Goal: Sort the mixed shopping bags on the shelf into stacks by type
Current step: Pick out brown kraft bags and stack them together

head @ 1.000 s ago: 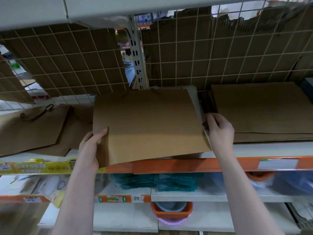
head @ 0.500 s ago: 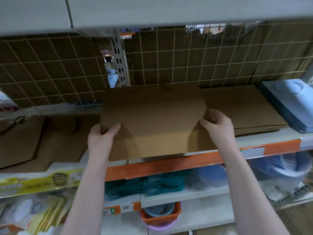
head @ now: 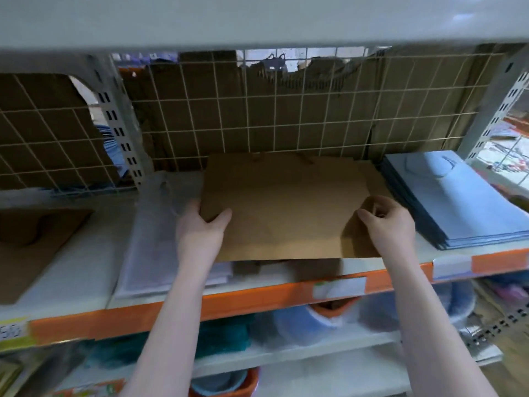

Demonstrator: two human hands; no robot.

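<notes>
Both forearms reached up and forward to the shelf (head: 86, 282), where a flat brown paper bag (head: 286, 207) was held over the brown stack, between the clear plastic packets (head: 154, 239) on its left and the pile of blue bags (head: 455, 202) on its right. The left hand (head: 200, 230) gripped the bag's left edge, thumb on top and fingers beneath, while the right hand (head: 386, 222) pinched the right edge with curled fingers. The price labels (head: 339, 287) on the orange shelf rail were too blurred to read.
</notes>
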